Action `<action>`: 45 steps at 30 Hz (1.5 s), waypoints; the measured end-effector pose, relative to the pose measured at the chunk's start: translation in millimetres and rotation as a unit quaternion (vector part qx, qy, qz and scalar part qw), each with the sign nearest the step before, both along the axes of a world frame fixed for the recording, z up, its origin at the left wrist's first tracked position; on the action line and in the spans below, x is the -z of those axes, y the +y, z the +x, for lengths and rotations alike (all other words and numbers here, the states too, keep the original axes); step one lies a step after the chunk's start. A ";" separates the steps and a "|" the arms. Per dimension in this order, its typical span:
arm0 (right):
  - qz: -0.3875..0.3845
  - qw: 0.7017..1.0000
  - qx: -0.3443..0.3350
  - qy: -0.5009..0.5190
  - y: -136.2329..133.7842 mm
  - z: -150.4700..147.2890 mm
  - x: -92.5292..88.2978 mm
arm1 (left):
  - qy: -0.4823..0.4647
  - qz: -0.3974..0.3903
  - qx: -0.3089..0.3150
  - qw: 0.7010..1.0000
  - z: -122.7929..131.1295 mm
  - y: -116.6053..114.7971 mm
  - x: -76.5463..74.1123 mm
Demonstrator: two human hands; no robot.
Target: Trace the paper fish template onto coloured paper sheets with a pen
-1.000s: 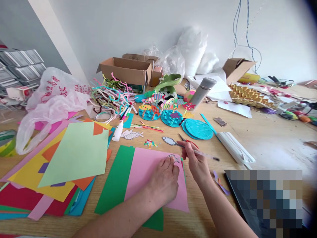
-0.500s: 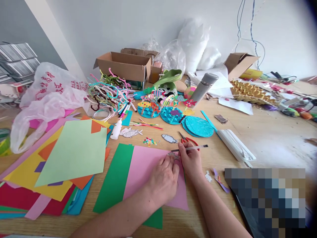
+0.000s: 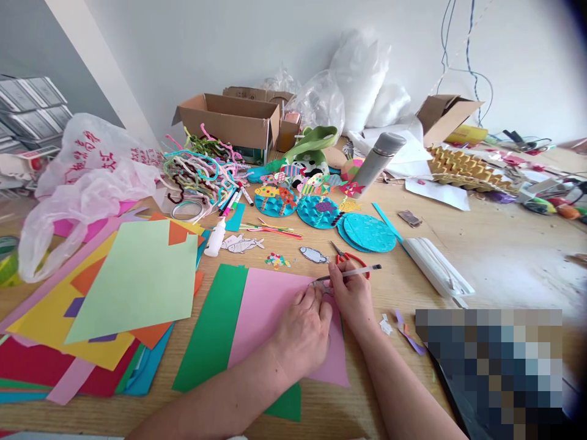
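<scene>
Hands at work on a cluttered wooden table [image 3: 458, 244], seen from the person's own head. The left hand [image 3: 302, 333] lies on a pink sheet [image 3: 270, 311]. Its fingers are laid flat, pressing down a small grey fish cut-out [image 3: 321, 286] near the sheet's far right corner, and they grip nothing. The right hand [image 3: 351, 296] sits just beside it, fingers pinched shut around a slim pen [image 3: 355, 272] whose tip meets the edge of the cut-out.

The pink sheet overlaps a green sheet [image 3: 213, 324] and shows no other mark or cut (any line under the fingers is hidden), so the work on it looks to be at its very start. Beyond the hands, red scissors [image 3: 351, 260] lie untouched beside a second fish cut-out [image 3: 313, 255]. More uncoloured fish [image 3: 241, 244] rest by a glue bottle [image 3: 215, 238].

Further back, two blue discs [image 3: 316, 214] already carry bright patterned fish, while a third blue disc [image 3: 369, 233] is bare. This suggests part of the set is finished and part is left. A stack of coloured sheets [image 3: 132, 281] lies to the left, with a tangle of pipe cleaners [image 3: 197, 174] behind it.
</scene>
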State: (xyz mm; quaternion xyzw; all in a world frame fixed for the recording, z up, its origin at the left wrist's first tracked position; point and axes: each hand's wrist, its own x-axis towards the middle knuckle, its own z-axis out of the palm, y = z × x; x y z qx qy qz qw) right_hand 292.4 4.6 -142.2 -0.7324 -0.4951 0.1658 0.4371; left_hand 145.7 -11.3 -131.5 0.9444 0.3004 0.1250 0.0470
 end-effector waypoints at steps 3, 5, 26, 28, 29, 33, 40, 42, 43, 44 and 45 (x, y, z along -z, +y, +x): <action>0.005 1.000 0.000 -0.007 0.5 -0.7 -2.0 | -0.002 0.004 -0.001 1.000 -0.2 0.0 1.0; 0.009 1.000 0.002 -0.012 0.7 -1.0 -3.2 | -0.002 0.006 -0.002 1.000 -0.3 -0.1 1.8; 0.155 0.984 0.054 0.064 -2.3 -1.6 2.2 | 0.002 0.020 0.000 1.000 -2.7 -1.1 0.9; 0.182 0.977 0.066 0.095 -2.4 -2.9 -1.1 | 0.002 0.019 0.002 1.000 -3.5 -1.0 1.3; 0.190 0.974 0.068 0.106 -2.5 -3.5 -3.9 | 0.002 0.018 0.002 1.000 -3.8 -0.9 1.5; 0.176 0.975 0.045 0.124 -3.2 -0.5 -17.1 | 0.000 0.008 0.003 1.000 -4.6 0.0 1.3; 0.049 0.979 -0.176 -0.093 -14.5 19.2 -17.6 | 0.000 0.002 0.001 1.000 -5.8 0.1 0.6; 0.044 0.967 -0.209 -0.141 -20.9 22.8 -13.1 | -0.004 0.006 0.001 1.000 -6.5 0.1 1.2; 0.042 0.962 -0.219 -0.156 -23.8 24.0 -10.8 | -0.006 0.008 0.002 1.000 -6.9 0.0 1.4; 0.040 0.959 -0.227 -0.168 -26.3 24.8 -8.7 | -0.008 0.010 0.003 1.000 -7.4 0.0 1.5; 0.039 0.956 -0.231 -0.176 -28.3 25.3 -7.0 | -0.011 0.012 0.004 1.000 -7.8 -0.1 1.5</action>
